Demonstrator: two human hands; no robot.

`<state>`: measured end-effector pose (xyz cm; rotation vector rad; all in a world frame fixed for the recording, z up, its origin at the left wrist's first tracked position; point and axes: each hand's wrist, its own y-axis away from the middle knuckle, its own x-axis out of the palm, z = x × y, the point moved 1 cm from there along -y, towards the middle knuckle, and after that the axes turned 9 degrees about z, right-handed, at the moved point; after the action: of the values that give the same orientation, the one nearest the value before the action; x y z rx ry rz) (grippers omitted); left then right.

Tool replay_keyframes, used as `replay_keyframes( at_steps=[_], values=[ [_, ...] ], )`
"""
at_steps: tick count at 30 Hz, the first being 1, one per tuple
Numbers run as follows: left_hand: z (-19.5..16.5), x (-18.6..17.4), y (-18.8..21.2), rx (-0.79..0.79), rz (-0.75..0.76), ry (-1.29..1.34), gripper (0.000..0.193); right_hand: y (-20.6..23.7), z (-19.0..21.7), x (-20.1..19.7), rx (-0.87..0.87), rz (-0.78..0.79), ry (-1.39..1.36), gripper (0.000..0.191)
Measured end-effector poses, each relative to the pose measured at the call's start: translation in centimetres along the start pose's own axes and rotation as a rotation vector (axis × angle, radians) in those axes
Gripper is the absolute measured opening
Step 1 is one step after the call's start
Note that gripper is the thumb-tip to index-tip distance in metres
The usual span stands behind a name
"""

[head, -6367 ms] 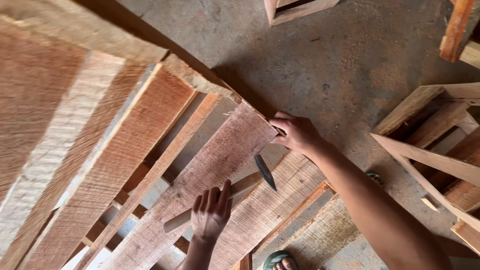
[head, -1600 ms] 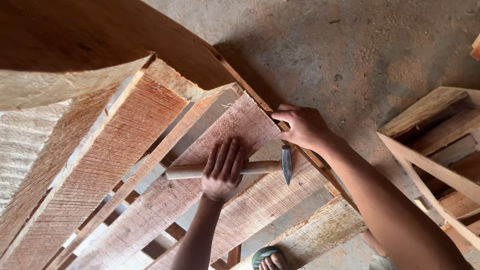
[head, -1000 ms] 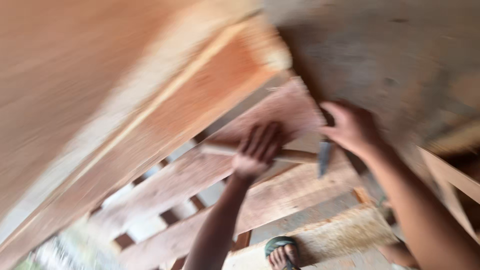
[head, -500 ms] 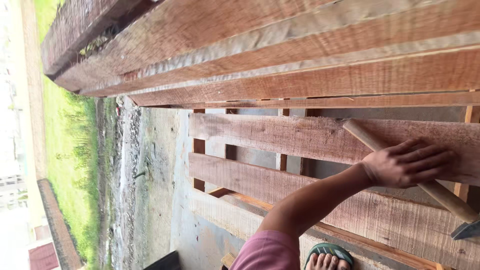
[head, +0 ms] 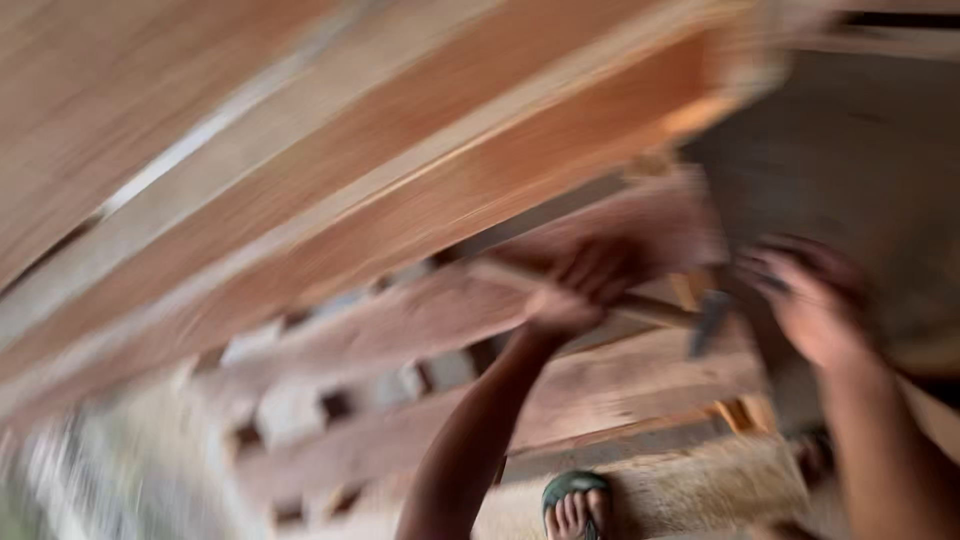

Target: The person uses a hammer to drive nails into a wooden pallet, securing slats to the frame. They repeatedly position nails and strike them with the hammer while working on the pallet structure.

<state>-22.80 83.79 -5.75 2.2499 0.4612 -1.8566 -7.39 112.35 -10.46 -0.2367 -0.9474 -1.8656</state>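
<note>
Your left hand (head: pixel 585 290) wraps the hammer (head: pixel 640 310) handle on the pallet plank (head: pixel 620 380); your right hand (head: pixel 815 305) is too blurred to judge

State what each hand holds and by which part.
The left hand lies on the wooden handle of a hammer, near its middle, against the planks. The right hand is too blurred to tell.

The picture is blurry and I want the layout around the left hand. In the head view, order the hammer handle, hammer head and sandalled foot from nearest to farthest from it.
1. Hammer handle: under the left hand, apparently touching.
2. Hammer head: to its right, toward the right hand.
3. Sandalled foot: farthest, at the bottom edge.
</note>
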Motion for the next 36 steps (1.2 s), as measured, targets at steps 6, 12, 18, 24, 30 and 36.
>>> replay_keyframes(
  at_steps=[6, 12, 18, 24, 30, 36],
  values=[
    [-0.6, 2.5, 0.0, 0.015, -0.086, -0.023, 0.033, -0.6, 0.6, 3.9, 0.021, -0.137, 0.116, 0.014],
    [-0.6, 3.0, 0.0, 0.004, -0.103, -0.036, 0.035, -3.2, -1.3, 3.9, -0.010, -0.113, 0.284, 0.012],
    [-0.8, 3.2, -0.4, -0.004, -0.096, -0.074, 0.033, -3.2, -1.4, 3.2, 0.060, 0.002, 0.946, 0.032],
    [-0.9, 3.6, -0.2, 0.000, -0.093, -0.075, 0.029, -3.3, 0.3, 3.0, -0.084, 0.210, 1.284, 0.045],
    [-1.3, 3.0, -0.5, 0.007, -0.062, -0.106, 0.025, -4.3, -0.2, 2.0, 0.066, 0.247, 1.136, 0.046],
    [-1.7, 1.8, 0.8, -0.008, 0.118, -0.089, 0.019, -4.2, -0.2, 1.4, 0.187, 0.236, 1.082, 0.047]
  ],
)
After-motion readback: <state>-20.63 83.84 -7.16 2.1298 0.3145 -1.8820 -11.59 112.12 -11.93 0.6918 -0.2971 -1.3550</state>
